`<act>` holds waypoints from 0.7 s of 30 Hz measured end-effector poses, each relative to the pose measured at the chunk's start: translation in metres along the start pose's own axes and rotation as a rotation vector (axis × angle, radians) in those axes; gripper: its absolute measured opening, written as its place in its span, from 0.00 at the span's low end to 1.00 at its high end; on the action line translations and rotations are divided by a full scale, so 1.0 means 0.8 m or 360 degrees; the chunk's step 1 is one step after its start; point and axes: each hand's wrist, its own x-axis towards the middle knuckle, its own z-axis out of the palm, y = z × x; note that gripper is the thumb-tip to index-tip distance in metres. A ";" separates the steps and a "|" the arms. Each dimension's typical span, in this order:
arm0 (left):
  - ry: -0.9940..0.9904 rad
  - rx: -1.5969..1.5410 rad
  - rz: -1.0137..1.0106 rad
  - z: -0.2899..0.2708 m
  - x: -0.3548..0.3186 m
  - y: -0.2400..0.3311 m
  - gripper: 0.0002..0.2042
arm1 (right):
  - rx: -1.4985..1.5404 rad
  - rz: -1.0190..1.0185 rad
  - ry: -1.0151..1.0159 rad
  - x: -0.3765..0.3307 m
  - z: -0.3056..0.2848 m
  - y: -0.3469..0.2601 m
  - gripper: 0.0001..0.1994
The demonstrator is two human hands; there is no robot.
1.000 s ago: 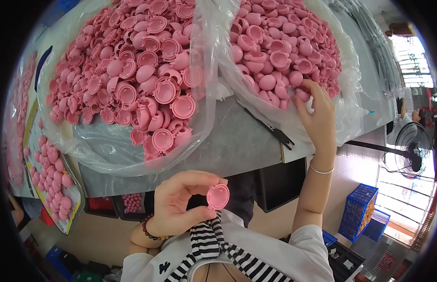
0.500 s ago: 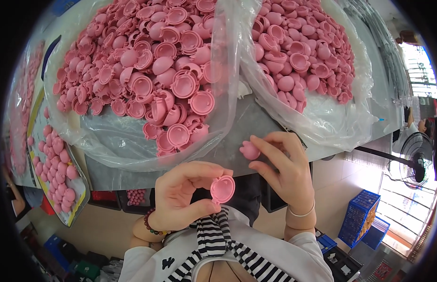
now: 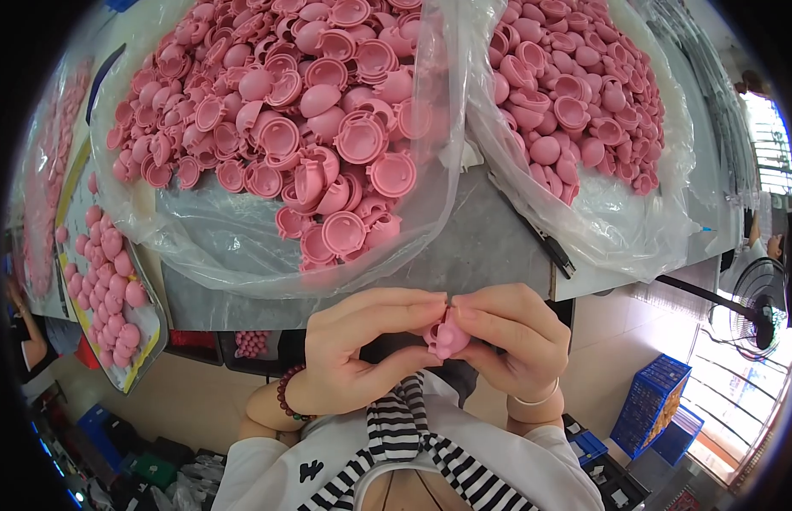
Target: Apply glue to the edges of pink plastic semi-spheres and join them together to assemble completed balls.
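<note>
My left hand [image 3: 366, 341] and my right hand [image 3: 515, 336] meet in front of my chest, just off the table's near edge. Between their fingertips are two pink plastic shell halves [image 3: 447, 338], pressed against each other. Pinched by my right thumb and fingers is the half with small rounded bumps on its outside. The rimmed round half in my left fingers is mostly covered, and I cannot tell whether the two are fully closed together. Beyond my hands, a heap of pink half shells [image 3: 362, 136] lies in a clear plastic bag [image 3: 243, 277].
A second clear bag holds a heap of smaller pink pieces [image 3: 574, 111] at the right. A black slim tool [image 3: 553, 251] lies on the grey table [image 3: 489, 247]. Rounded pink pieces [image 3: 111, 281] sit on a tray at the left. A fan [image 3: 757, 311] and blue crates [image 3: 651, 400] stand at the right.
My hands were apart, each with one pink half. They have come together, and the halves now touch. My view has shifted slightly, showing more of the black tool.
</note>
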 end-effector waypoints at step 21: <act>-0.0162 -0.0060 0.0177 -0.002 0.013 -0.015 0.19 | -0.0074 -0.0093 0.0242 -0.031 0.021 -0.010 0.14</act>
